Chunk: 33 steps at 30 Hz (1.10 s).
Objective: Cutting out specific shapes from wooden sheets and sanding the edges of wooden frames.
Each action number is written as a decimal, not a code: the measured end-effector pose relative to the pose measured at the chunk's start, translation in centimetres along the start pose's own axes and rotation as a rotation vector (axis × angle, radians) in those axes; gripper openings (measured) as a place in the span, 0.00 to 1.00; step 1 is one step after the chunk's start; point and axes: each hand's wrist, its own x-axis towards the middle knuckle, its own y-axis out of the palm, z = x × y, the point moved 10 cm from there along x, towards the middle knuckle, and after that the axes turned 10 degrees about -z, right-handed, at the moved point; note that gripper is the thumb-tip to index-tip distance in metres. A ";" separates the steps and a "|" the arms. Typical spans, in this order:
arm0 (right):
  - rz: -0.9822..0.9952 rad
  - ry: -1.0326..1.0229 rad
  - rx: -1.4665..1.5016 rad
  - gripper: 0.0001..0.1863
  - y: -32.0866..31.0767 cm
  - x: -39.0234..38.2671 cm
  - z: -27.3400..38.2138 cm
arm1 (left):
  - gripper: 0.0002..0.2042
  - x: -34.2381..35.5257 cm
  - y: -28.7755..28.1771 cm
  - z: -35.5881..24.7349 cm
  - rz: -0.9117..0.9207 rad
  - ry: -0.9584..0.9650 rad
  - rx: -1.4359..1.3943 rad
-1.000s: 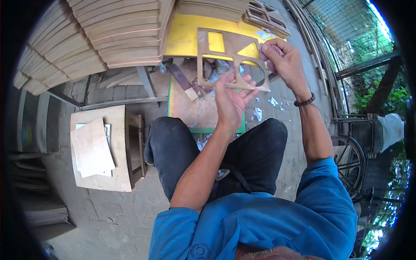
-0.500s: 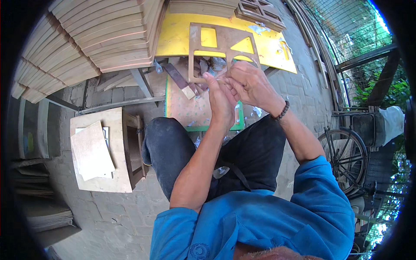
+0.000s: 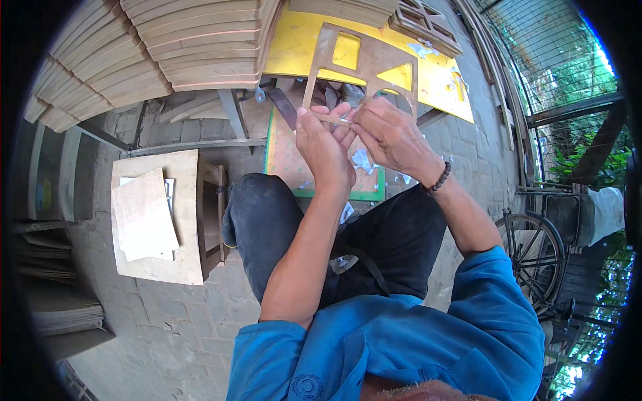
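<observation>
A thin wooden panel [image 3: 364, 63] with several cutouts stands tilted in front of me over a yellow board [image 3: 448, 90]. My left hand [image 3: 324, 144] cradles its lower edge, palm up, fingers curled around it. My right hand [image 3: 391, 137] is pinched at that same edge, just right of my left fingers; whether it holds anything besides the panel is hidden. White paper scraps [image 3: 362, 160] lie below on a board with green edges [image 3: 371, 194].
Stacked wooden sheets [image 3: 154, 53] fill the upper left. More cutout panels [image 3: 421, 30] lie at the back. A small wooden stand [image 3: 187, 267] with loose sheets is at my left. A bicycle [image 3: 528, 247] stands at my right beside a mesh fence.
My right hand has left the panel's right side, where it held crumpled paper, and moved down and left to the lower edge beside my left hand. That paper is no longer visible in it.
</observation>
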 end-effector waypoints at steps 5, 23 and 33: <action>0.068 -0.059 0.003 0.10 2.1 2.3 1.4 | 0.17 0.5 -1.0 0.1 -0.002 0.086 0.118; 0.137 -0.148 -0.063 0.11 2.4 1.1 2.9 | 0.17 0.5 -0.9 -0.5 -0.006 0.205 0.101; 0.110 -0.063 -0.149 0.13 -1.8 -1.4 2.3 | 0.16 -1.0 0.2 -0.9 0.022 0.026 0.010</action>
